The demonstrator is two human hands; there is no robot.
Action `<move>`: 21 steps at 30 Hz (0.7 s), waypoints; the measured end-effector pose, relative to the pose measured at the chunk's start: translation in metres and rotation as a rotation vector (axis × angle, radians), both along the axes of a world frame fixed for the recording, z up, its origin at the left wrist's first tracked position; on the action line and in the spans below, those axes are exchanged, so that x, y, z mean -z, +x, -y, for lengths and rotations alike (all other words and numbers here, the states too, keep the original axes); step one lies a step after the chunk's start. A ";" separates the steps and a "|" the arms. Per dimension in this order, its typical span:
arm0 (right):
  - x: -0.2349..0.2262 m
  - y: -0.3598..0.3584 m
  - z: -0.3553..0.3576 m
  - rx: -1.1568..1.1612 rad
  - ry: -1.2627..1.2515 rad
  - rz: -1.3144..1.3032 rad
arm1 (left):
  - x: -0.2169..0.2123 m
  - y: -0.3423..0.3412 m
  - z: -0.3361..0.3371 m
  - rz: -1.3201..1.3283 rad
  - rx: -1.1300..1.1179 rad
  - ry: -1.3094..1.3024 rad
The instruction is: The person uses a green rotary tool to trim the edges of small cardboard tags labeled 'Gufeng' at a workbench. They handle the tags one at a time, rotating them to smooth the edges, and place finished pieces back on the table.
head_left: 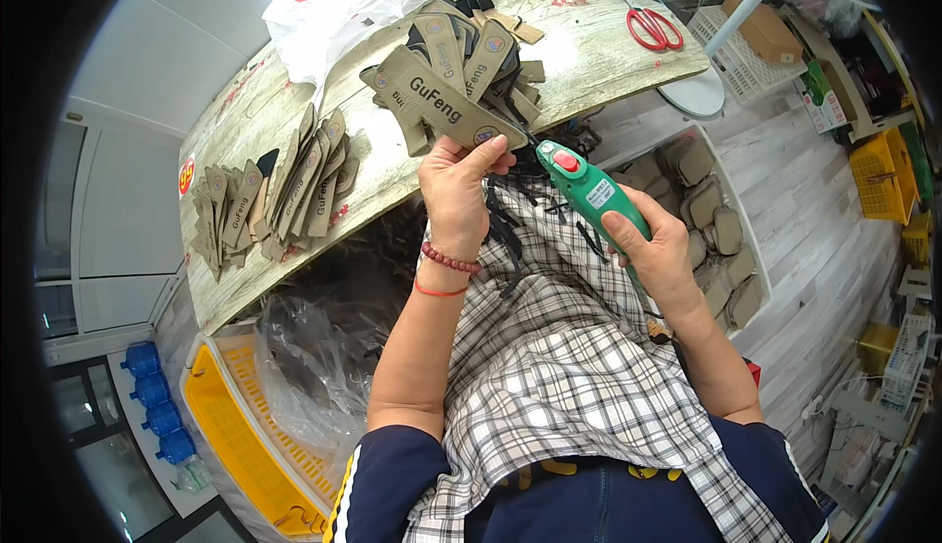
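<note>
My left hand (pixel 459 188) pinches a khaki fabric piece (pixel 432 97) by its lower right end, thumb on top, with dark printed lettering facing up. In my right hand (pixel 655 249) is a green handheld power tool (pixel 594 190) with a red button, my fingers wrapped round its body. Its thin dark tip points at the piece's end, close to my left thumb; whether they touch I cannot tell. Just beyond the held piece lies a loose heap of similar khaki pieces (pixel 491 57). Dark cut scraps (pixel 505 224) lie on the checked apron (pixel 549 337) over my lap.
Stacked khaki pieces (pixel 304 185) stand on the wooden table (pixel 579 48) at the left. A white plastic bag (pixel 334 23) and red-handled scissors (pixel 655 29) lie farther back. A white bin (pixel 765 278) of khaki pieces stands at right, a yellow basket (pixel 231 435) at lower left.
</note>
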State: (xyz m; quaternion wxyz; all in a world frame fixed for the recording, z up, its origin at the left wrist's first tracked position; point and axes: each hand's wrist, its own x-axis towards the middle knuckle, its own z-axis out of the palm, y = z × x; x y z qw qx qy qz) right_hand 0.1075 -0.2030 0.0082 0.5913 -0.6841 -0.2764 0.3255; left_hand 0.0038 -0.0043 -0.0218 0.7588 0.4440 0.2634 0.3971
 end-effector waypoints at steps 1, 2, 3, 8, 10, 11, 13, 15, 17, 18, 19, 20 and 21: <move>-0.001 0.000 0.000 -0.005 -0.002 -0.006 | 0.000 0.000 0.000 0.002 0.000 0.001; 0.000 0.001 0.000 -0.003 -0.002 0.005 | 0.000 0.001 0.000 -0.005 0.000 0.005; 0.000 0.001 -0.001 -0.002 -0.002 0.015 | 0.000 0.001 0.000 -0.011 0.000 0.010; 0.001 0.002 -0.007 -0.015 0.001 -0.007 | -0.001 -0.002 -0.001 -0.014 0.021 0.020; 0.002 0.002 -0.013 -0.001 0.027 -0.013 | -0.002 -0.006 -0.007 0.029 -0.012 0.013; 0.003 0.002 -0.015 0.019 0.032 -0.016 | -0.001 -0.011 -0.020 0.067 -0.093 0.012; 0.003 0.004 -0.014 0.065 0.042 -0.022 | -0.012 -0.025 -0.052 0.109 -0.266 0.072; 0.008 0.006 -0.012 0.067 0.038 -0.002 | -0.015 -0.045 -0.090 0.105 -0.378 -0.077; 0.008 0.007 -0.012 0.050 -0.008 0.044 | -0.010 -0.050 -0.111 0.089 -0.380 -0.225; 0.009 0.007 -0.012 0.058 -0.010 0.036 | -0.009 -0.042 -0.117 0.040 -0.358 -0.276; 0.012 0.007 -0.013 0.068 -0.011 0.027 | -0.005 -0.028 -0.118 -0.073 -0.304 -0.153; 0.015 0.007 -0.013 0.074 -0.016 0.018 | -0.005 -0.009 -0.122 -0.293 -0.334 0.008; 0.015 0.008 -0.013 0.060 -0.033 0.026 | 0.004 0.010 -0.132 -0.435 -0.380 0.267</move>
